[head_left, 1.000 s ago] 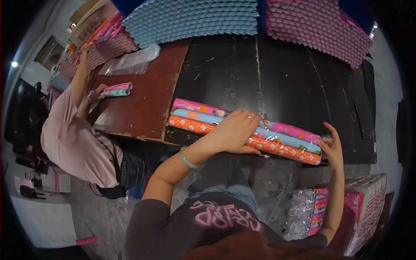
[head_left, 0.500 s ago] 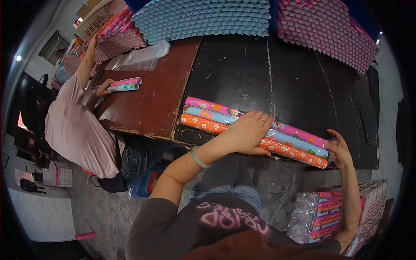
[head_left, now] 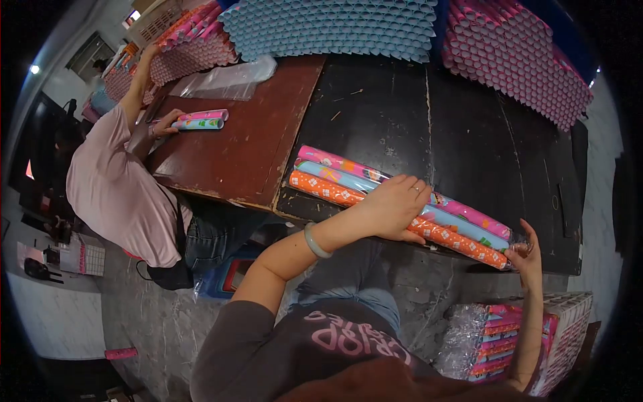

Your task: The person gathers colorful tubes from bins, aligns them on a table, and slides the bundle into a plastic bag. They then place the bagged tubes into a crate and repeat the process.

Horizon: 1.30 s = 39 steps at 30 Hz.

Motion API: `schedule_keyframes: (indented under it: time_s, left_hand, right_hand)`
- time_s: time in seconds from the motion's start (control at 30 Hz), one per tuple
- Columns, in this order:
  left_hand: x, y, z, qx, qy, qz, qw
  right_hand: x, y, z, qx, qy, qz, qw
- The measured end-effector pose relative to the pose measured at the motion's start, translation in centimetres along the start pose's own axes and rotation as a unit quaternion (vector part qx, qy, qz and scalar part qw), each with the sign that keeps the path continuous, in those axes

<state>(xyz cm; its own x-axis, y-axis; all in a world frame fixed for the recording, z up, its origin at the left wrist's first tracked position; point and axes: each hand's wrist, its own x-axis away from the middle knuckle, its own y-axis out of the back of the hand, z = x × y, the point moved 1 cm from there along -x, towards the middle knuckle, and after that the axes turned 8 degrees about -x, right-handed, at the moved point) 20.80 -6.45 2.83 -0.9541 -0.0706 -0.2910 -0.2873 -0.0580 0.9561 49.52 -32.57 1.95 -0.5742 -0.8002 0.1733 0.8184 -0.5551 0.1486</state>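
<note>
Three long rolls (head_left: 402, 213), pink, light blue and orange with white squares, lie side by side in clear plastic at the front edge of the black table. Across their middle rests my left hand (head_left: 396, 206), its fingers over the top and its thumb on the near side. At the right end of the bundle my right hand (head_left: 527, 256) holds the gathered clear plastic (head_left: 517, 242), thumb near the orange roll and one finger raised.
Stacked blue rolls (head_left: 328, 30) and pink rolls (head_left: 516, 63) line the table's back. At left, a co-worker (head_left: 124, 194) holds two short-looking rolls (head_left: 201, 120) on the brown table, near clear bags (head_left: 228, 82). Wrapped rolls (head_left: 495, 342) stand low right beside a white basket (head_left: 566, 342).
The view has shifted slightly. My right hand has moved a little toward the near side of the bundle's end, its thumb now by the orange roll. My left hand stays across the middle.
</note>
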Motion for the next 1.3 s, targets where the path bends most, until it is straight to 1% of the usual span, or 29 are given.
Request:
schedule_keyframes:
  time_s: [0.07, 0.13, 0.27, 0.37, 0.43, 0.47, 0.53, 0.57, 0.63, 0.7, 0.77, 0.87, 0.97, 1.0, 1.07, 1.13, 1.23, 1.3]
  left_hand:
    - [0.0, -0.1, -0.1, -0.015, -0.007, -0.018, 1.0]
    - [0.0, -0.1, -0.1, -0.017, -0.006, -0.016, 1.0]
    - [0.0, -0.2, -0.1, -0.016, -0.007, -0.015, 1.0]
    - [0.0, -0.3, -0.1, -0.017, -0.006, -0.038, 0.999]
    - [0.0, -0.2, -0.1, -0.014, -0.007, -0.03, 0.999]
    - [0.0, -0.2, 0.0, -0.011, -0.007, -0.021, 1.0]
    - [0.1, -0.1, 0.0, -0.011, -0.006, -0.024, 1.0]
    - [0.1, -0.1, 0.0, -0.01, -0.008, -0.023, 1.0]
    - [0.0, -0.1, 0.0, -0.009, -0.01, -0.023, 1.0]
    - [0.0, -0.2, 0.0, -0.01, -0.014, -0.024, 1.0]
    - [0.0, -0.3, -0.1, -0.018, -0.017, -0.044, 0.999]
    - [0.0, -0.2, 0.0, -0.017, -0.015, -0.044, 0.999]
    - [0.0, -0.3, 0.0, -0.018, -0.018, -0.059, 0.998]
    - [0.1, -0.2, 0.0, -0.026, -0.015, -0.058, 0.998]
    - [-0.1, 0.0, 0.0, -0.021, -0.021, -0.019, 0.999]
    - [-0.2, 0.2, -0.1, -0.015, -0.028, -0.021, 0.999]
    - [-0.2, 0.0, 0.0, -0.018, -0.043, -0.04, 0.998]
    - [-0.3, 0.3, -0.1, -0.013, -0.024, -0.029, 0.999]
  right_hand:
    - [-0.5, -0.2, -0.4, -0.008, 0.006, 0.002, 1.0]
    - [-0.9, 0.2, -1.4, -0.056, -0.011, -0.011, 0.998]
    - [-1.1, 0.5, -1.4, -0.077, -0.041, 0.002, 0.996]
    - [-0.7, 0.2, -1.4, -0.07, -0.043, -0.009, 0.997]
    - [0.3, -0.7, -0.4, -0.03, -0.003, -0.033, 0.999]
    - [0.7, -0.4, -0.2, -0.03, 0.0, -0.033, 0.999]
    - [1.5, 0.2, 0.1, 0.009, -0.015, 0.02, 1.0]
    - [1.6, 0.2, 0.0, 0.011, -0.016, 0.019, 1.0]
    - [1.9, -0.6, -0.3, -0.016, 0.002, 0.059, 0.998]
    - [1.8, -1.1, 0.2, -0.007, -0.007, 0.033, 0.999]
    - [1.5, -1.2, -0.2, -0.057, -0.048, 0.052, 0.996]
    - [0.8, -1.0, -1.0, -0.09, -0.071, 0.057, 0.992]
    - [1.2, -1.6, -0.9, -0.105, -0.064, 0.037, 0.992]
    - [1.6, -1.9, -0.7, -0.121, -0.07, 0.036, 0.99]
    - [2.0, -2.0, -0.9, -0.131, -0.088, 0.017, 0.987]
    - [2.1, -1.7, -1.7, -0.164, -0.111, 0.03, 0.98]
    - [2.4, -2.2, -1.0, -0.154, -0.107, 0.02, 0.982]
    - [2.7, -2.1, -1.5, -0.162, -0.079, 0.017, 0.983]
